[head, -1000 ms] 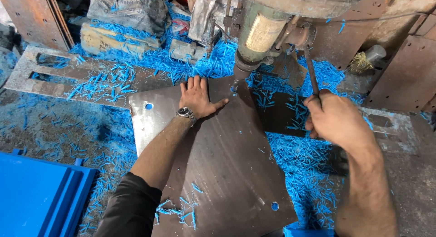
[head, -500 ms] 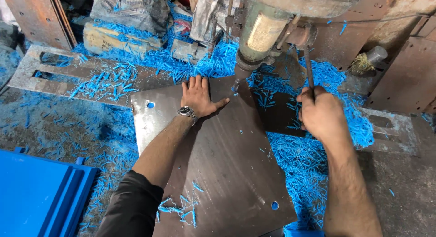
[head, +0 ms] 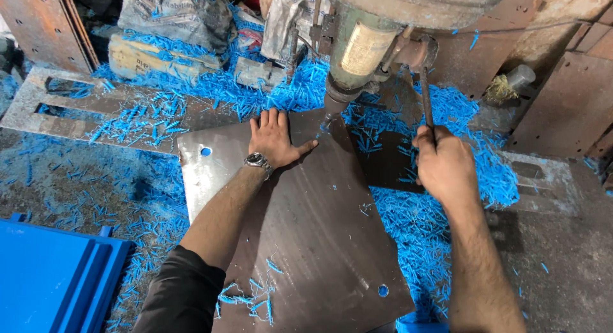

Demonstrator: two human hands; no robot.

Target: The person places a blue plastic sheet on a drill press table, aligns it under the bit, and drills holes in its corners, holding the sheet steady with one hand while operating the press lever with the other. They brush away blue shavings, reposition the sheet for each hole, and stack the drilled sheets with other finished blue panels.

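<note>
A dark steel plate [head: 306,237] with round holes at its corners lies under a green drill press head [head: 364,45]. My left hand [head: 273,138] rests flat on the plate's far edge, fingers spread, a wristwatch on the wrist. The drill bit [head: 329,119] meets the plate just right of my thumb. My right hand [head: 444,164] is closed around the thin metal feed lever [head: 426,97] that hangs from the machine's right side.
Blue shavings [head: 421,218] cover the bench around the plate. A blue panel [head: 51,282] lies at the lower left. A slotted metal plate [head: 76,109] sits at far left, rusty sheets [head: 568,109] lean at right, bags [head: 172,14] at the back.
My right hand has moved up and away with the feed lever, from lower right toward the machine. My left hand stays flat on the plate.
</note>
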